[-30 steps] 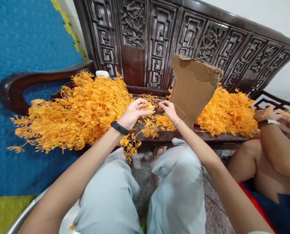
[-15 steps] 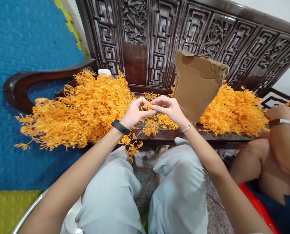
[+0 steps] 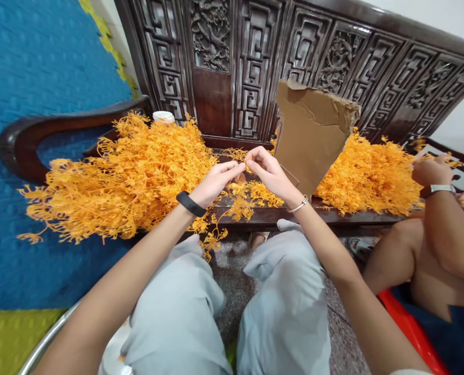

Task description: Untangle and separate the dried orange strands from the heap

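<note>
My left hand (image 3: pixel 220 179), with a black band at the wrist, is pinched at the fingertips around a small orange piece, mostly hidden by the fingers. Fingertip to fingertip with it, my right hand (image 3: pixel 266 169) pinches the same spot; a thin bangle circles that wrist. Beneath both hands, loose orange sprigs (image 3: pixel 241 205) lie on the dark wooden bench and hang over its front edge. A large heap of orange plastic sprigs (image 3: pixel 138 182) rises just left of my left hand.
A brown cardboard piece (image 3: pixel 313 135) stands upright right of my hands, before a second orange heap (image 3: pixel 372 177). A white round container (image 3: pixel 163 117) sits behind the left heap. At the far right, another person's hand (image 3: pixel 433 171) holds orange sprigs above a red stool (image 3: pixel 411 333).
My fingers have closed together into tighter pinches, hiding most of the small orange piece seen between them before. The other person's hand has moved left, over the right heap's edge.
</note>
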A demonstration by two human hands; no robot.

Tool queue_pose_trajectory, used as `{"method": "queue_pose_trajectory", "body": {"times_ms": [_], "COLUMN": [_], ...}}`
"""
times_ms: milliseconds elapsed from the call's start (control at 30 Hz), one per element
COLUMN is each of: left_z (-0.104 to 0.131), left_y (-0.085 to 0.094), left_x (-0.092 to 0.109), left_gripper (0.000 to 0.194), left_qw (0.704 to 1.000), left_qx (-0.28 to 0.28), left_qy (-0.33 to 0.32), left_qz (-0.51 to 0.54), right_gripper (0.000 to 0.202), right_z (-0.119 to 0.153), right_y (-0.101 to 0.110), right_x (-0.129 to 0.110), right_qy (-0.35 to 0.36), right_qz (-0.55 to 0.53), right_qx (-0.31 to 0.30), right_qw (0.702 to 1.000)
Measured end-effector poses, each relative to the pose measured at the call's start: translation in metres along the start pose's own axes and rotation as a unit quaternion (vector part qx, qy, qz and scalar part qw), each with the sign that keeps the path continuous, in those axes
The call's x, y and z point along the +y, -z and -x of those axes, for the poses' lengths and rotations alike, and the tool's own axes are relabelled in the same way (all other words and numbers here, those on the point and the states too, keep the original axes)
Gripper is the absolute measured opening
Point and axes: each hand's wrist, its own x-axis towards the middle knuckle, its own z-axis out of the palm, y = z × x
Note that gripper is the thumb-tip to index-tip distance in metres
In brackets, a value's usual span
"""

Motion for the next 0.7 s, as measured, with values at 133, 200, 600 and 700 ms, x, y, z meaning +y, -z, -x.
{"method": "queue_pose_trajectory", "body": {"times_ms": [133, 200, 600, 700], "left_z": [0.003, 0.004, 0.0, 0.001], "left_y": [0.003, 0.003, 0.005, 0.004], "left_x": [0.002, 0.002, -0.006, -0.005], "left_gripper": [0.027, 0.026, 0.015, 0.015], "left_qw": [0.999, 0.999, 0.994, 0.994], "left_qx": [-0.033, -0.031, 0.081, 0.073], "left_qy": [0.02, 0.012, -0.076, -0.083], "left_qz": [-0.001, -0.004, -0.009, -0.02], "right_gripper": [0.013, 0.016, 0.033, 0.033], "right_z": [0.0, -0.001, 0.0, 0.0], "right_y": [0.001, 0.002, -0.007, -0.01], "right_x": [0.002, 0.001, -0.005, -0.006], "right_qy": [0.002, -0.006, -0.07, -0.091], "right_qz": [-0.008, -0.016, -0.059, -0.059], "right_qx": [0.0, -0.003, -0.007, -0.006], "right_qw": [1.0, 1.0, 0.996, 0.994]}}
